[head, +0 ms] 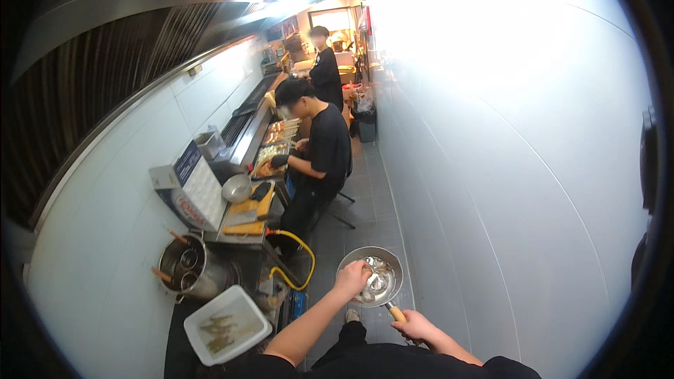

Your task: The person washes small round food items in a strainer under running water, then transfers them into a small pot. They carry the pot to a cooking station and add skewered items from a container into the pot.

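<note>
A metal saucepan (pixel 396 266) is held over the floor in front of me. Its wooden handle (pixel 397 313) is gripped by my right hand (pixel 417 326). Shiny, rippled clear liquid (pixel 378 285) appears to cover the bottom of the pan. My left hand (pixel 353 280) reaches over the pan's left rim, its fingers bent together above the inside. Whether something is pinched between those fingertips is hidden.
To my left stand a white plastic tub (pixel 247 308) with brownish-green pieces and a large pot (pixel 205 273) with strainer baskets. A yellow hose (pixel 314 260) loops beside a bench holding a cleaver (pixel 243 217) on a cutting board (pixel 271 195). A seated co-worker (pixel 329 142) handles skewers; another person (pixel 327 73) stands behind.
</note>
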Available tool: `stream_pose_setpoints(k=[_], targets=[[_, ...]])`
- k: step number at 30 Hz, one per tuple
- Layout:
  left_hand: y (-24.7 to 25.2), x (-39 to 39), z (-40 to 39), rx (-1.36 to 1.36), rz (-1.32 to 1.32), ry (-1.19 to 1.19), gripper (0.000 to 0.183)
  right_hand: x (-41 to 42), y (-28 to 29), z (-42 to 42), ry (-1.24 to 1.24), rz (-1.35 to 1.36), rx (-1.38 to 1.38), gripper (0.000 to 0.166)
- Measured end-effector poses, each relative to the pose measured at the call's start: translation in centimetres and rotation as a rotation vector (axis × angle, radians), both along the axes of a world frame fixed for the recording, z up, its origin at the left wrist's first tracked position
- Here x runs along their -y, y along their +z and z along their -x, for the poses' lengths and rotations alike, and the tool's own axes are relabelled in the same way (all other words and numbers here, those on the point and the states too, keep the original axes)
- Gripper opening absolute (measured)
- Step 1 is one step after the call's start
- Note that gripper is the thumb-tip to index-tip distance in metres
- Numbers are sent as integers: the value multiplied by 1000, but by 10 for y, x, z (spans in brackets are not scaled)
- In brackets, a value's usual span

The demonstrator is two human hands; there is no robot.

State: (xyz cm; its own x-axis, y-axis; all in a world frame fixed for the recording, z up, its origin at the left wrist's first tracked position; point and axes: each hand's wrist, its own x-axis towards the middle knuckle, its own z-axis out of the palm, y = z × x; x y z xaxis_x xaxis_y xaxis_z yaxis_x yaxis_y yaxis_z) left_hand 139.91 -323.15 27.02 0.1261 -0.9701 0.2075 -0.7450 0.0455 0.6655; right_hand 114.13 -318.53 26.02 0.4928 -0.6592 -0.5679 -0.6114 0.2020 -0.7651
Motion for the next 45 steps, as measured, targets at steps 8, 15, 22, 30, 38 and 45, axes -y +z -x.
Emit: stream_pose_setpoints(k=[8, 15, 22, 30, 38, 45], targets=[[-8, 213, -77, -632, -235, -122, 19, 177, -8, -62, -83, 258, -18, 36], [27, 395, -107, -1298, -339, -87, 27, 331, 45, -123, -303, 45, -25, 28], [14, 556, -132, -1493, -313, -47, 35, 484, 35, -162, -359, 93, 23, 25], [40, 699, -182, -1698, -167, 67, 33, 634, 22, -192, -327, 161, 35, 28], [52, 816, -238, -1715, -133, 130, 29, 742, 38, -220, -348, 6, 5, 28], [53, 915, -300, -1841, -32, 212, 25, 809, 17, -241, -368, 71, 55, 23]])
